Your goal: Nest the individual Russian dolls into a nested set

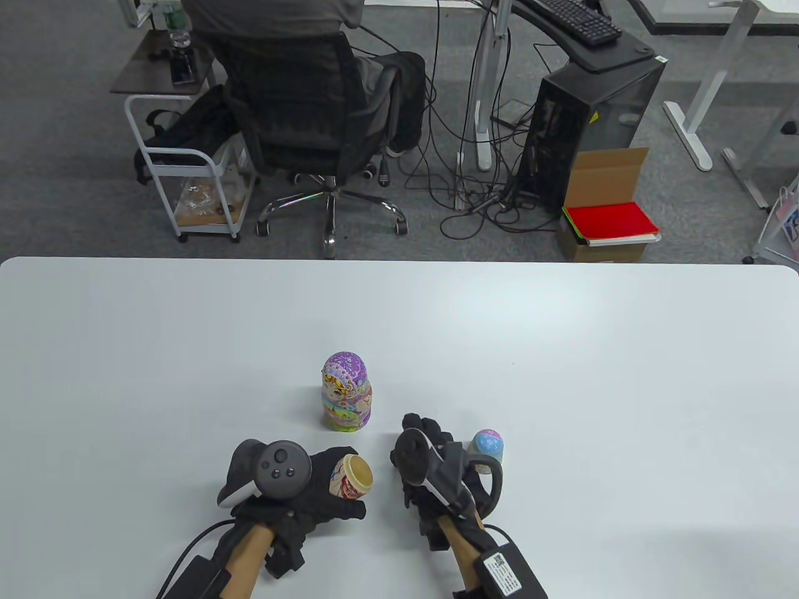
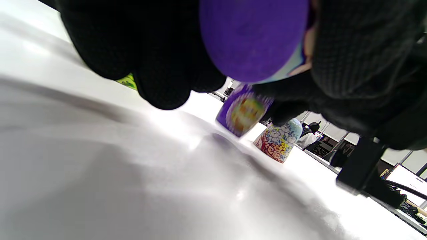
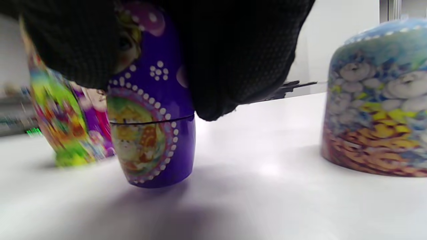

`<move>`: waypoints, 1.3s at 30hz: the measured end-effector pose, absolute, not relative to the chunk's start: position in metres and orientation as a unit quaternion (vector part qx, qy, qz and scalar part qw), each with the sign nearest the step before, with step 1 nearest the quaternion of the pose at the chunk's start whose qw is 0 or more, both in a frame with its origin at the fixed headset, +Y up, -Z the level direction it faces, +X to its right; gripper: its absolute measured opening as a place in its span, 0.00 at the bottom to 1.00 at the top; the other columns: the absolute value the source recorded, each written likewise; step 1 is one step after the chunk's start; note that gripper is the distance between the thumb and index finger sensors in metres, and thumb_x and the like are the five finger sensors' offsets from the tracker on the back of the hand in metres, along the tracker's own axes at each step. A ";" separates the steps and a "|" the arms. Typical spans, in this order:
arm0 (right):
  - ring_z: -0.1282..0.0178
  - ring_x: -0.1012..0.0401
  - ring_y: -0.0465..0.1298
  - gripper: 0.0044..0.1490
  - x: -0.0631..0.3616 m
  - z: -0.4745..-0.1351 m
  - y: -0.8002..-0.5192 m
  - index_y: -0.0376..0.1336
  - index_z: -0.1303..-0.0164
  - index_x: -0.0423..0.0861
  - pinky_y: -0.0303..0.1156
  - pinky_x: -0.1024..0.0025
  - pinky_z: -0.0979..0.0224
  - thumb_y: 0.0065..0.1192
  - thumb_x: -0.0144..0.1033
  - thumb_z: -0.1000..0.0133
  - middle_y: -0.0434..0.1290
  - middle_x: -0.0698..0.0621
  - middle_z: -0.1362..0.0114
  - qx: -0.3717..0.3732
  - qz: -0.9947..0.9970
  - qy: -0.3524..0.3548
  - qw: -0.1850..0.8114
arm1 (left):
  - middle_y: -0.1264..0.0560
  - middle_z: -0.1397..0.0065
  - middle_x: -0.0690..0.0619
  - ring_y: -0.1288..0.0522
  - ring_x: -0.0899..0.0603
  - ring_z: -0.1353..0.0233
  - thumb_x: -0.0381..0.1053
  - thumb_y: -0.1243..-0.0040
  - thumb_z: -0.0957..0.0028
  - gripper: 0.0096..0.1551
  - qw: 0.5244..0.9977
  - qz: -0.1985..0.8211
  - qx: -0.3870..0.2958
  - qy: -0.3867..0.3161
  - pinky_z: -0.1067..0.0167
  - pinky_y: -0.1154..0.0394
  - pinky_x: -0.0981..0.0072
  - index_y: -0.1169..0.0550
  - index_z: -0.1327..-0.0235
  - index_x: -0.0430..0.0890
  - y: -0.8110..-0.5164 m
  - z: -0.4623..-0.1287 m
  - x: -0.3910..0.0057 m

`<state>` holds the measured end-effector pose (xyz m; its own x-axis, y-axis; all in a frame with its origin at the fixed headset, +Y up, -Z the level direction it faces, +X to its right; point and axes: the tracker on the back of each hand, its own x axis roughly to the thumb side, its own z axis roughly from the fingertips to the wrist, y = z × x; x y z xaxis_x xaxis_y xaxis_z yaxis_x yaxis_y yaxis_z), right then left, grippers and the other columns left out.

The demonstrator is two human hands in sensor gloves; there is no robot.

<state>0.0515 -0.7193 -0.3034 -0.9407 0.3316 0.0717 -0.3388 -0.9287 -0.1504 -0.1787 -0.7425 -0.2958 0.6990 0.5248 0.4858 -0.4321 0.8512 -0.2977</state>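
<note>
While the left hand grips an open doll half, hollow mouth turned outward, low over the white table, a whole lilac-headed doll stands upright just beyond the two hands. The right hand clasps a small purple doll by its top, its base at the tabletop. Just right of it sits a blue domed doll half.

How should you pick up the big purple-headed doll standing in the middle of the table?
Probably from straight above. The big purple-headed painted wooden doll stands upright and alone on the white table, so fingers can close around the narrow neck under its round head, where the waist gives a natural hold.
</note>
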 end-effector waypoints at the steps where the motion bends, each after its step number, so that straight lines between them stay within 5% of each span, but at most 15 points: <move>1: 0.39 0.55 0.84 0.41 0.058 -0.302 -0.714 0.62 0.31 0.54 0.82 0.62 0.36 0.71 0.52 0.55 0.73 0.52 0.29 0.033 0.972 -0.081 0.218 | 0.20 0.35 0.44 0.18 0.38 0.40 0.71 0.30 0.58 0.56 0.918 0.261 -0.082 -0.287 0.40 0.23 0.38 0.30 0.25 0.38 -0.742 -0.296 -0.179; 5: 0.35 0.54 0.82 0.41 0.084 -0.297 -0.700 0.60 0.30 0.56 0.80 0.61 0.33 0.72 0.50 0.54 0.71 0.53 0.26 0.104 0.883 -0.041 0.456 | 0.20 0.35 0.44 0.18 0.38 0.39 0.71 0.30 0.58 0.56 0.911 0.291 -0.092 -0.278 0.40 0.23 0.38 0.30 0.25 0.38 -0.745 -0.300 -0.184; 9: 0.32 0.52 0.80 0.41 0.081 -0.301 -0.705 0.60 0.30 0.56 0.79 0.59 0.32 0.74 0.47 0.54 0.70 0.53 0.25 0.163 0.836 0.021 0.524 | 0.20 0.35 0.44 0.18 0.38 0.39 0.71 0.30 0.58 0.56 0.907 0.301 -0.092 -0.281 0.40 0.23 0.38 0.30 0.24 0.38 -0.745 -0.299 -0.184; 23: 0.26 0.52 0.76 0.41 0.049 -0.295 -0.712 0.58 0.27 0.57 0.75 0.50 0.29 0.70 0.50 0.52 0.68 0.53 0.22 0.222 0.869 0.073 0.436 | 0.20 0.35 0.44 0.18 0.39 0.40 0.71 0.29 0.58 0.56 0.898 0.319 -0.060 -0.297 0.40 0.22 0.39 0.29 0.25 0.37 -0.739 -0.293 -0.179; 30: 0.29 0.49 0.77 0.40 0.106 -0.288 -0.671 0.62 0.29 0.54 0.75 0.48 0.31 0.69 0.53 0.53 0.70 0.51 0.24 0.092 0.932 -0.126 0.327 | 0.20 0.35 0.45 0.18 0.39 0.40 0.71 0.30 0.58 0.56 0.902 0.314 -0.060 -0.291 0.40 0.22 0.39 0.29 0.25 0.38 -0.740 -0.294 -0.181; 34: 0.23 0.48 0.73 0.47 0.131 -0.302 -0.697 0.58 0.25 0.56 0.73 0.47 0.28 0.65 0.64 0.54 0.65 0.50 0.19 0.000 0.992 -0.065 0.113 | 0.20 0.35 0.45 0.18 0.39 0.40 0.71 0.30 0.58 0.56 0.903 0.312 -0.069 -0.287 0.40 0.23 0.39 0.30 0.25 0.38 -0.743 -0.296 -0.180; 39: 0.30 0.47 0.75 0.54 0.121 -0.316 -0.745 0.55 0.24 0.54 0.76 0.51 0.34 0.58 0.71 0.58 0.63 0.48 0.19 -0.055 0.997 -0.053 0.008 | 0.20 0.35 0.44 0.18 0.39 0.40 0.71 0.30 0.58 0.56 0.904 0.305 -0.075 -0.290 0.40 0.23 0.39 0.30 0.25 0.37 -0.744 -0.296 -0.178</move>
